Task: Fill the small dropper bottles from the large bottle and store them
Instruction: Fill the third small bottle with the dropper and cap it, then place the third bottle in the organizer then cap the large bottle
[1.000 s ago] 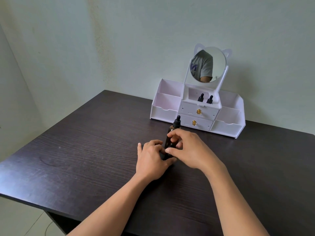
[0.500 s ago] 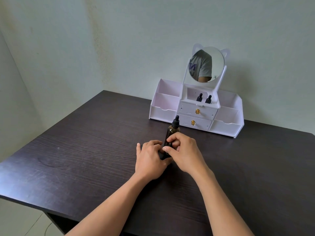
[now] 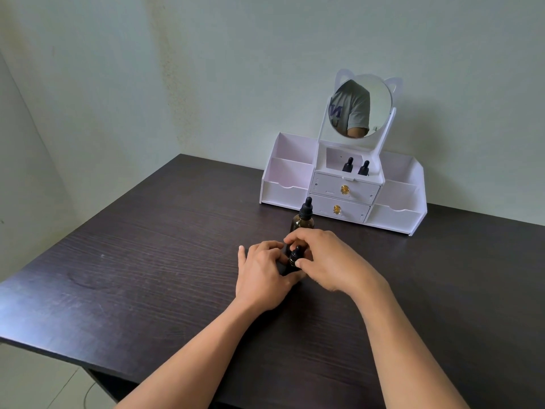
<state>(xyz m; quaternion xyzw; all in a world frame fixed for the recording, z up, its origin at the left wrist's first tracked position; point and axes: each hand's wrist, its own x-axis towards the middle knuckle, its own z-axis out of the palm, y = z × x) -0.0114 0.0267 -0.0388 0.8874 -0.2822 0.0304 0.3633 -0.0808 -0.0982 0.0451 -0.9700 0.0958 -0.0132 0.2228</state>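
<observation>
Small dropper bottle (image 3: 295,258) on the dark table (image 3: 147,261), directly in front of the large amber bottle (image 3: 303,221). Left hand (image 3: 264,276) wraps its base; right hand (image 3: 330,261) pinches the cap between thumb and forefinger. Risk: twisting may tip the bottle or knock the large one, which stands close behind. The small bottle's body and fill level are hidden by fingers. Two dropper bottles (image 3: 355,166) sit in the organizer's (image 3: 295,172) centre niche.

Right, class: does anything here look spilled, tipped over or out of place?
Nothing stands out. The large bottle stands upright on the table, no spill shows, and two small dropper bottles stand in the organizer.
</observation>
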